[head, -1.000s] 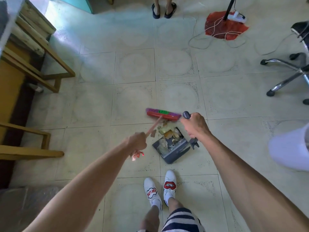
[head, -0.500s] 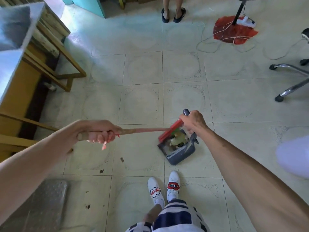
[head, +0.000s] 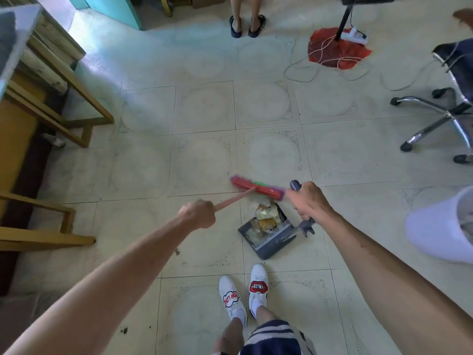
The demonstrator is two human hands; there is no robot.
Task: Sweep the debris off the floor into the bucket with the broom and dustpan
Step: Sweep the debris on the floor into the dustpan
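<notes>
My left hand (head: 198, 213) grips the pinkish handle of a broom whose red head (head: 256, 188) with green and purple bristles sits on the floor just beyond the dustpan mouth. A dark grey dustpan (head: 271, 239) rests on the tiles ahead of my feet, with yellow and brown debris (head: 266, 217) inside it. My right hand (head: 307, 201) is closed around the dustpan's upright dark handle. A white bucket (head: 440, 231) stands at the right edge, partly cut off.
Wooden furniture frames (head: 58, 103) line the left side. An office chair base (head: 442, 119) stands at the right. Another person's feet (head: 247, 25) are at the top, near a red bag (head: 337, 51) with white cables. Small dark specks (head: 176, 251) lie on the tiles near my feet.
My left hand swung in from the far left toward the dustpan. The broom head lifted off the pan and came down flat just beyond its mouth. The dustpan stayed put.
</notes>
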